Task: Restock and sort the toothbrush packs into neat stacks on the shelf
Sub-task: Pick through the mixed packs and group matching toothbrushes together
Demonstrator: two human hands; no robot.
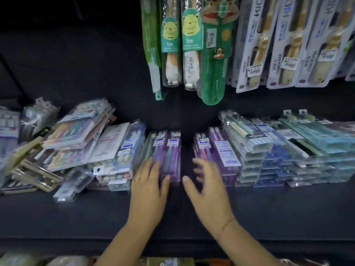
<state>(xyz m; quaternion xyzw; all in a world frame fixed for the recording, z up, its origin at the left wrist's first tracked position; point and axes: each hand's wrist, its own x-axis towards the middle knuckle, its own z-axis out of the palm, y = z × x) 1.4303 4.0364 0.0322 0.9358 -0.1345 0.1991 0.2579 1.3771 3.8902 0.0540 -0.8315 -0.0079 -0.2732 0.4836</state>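
Shelf board (pixel 172 212): matte black, runs the full width from left to right. Black back panel (pixel 76 64) rises on the far side and is darkest at upper left. Front lip (pixel 57 244) forms a dark band along the near edge. Light is dim and cool, brighter toward the right.

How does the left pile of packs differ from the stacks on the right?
The left pile is jumbled, packs tilted and crossing; the right stacks lie flat and aligned. The left pile mixes pastel, white and gold packs; the right stacks are mostly blue and teal. Both rest on the shelf.
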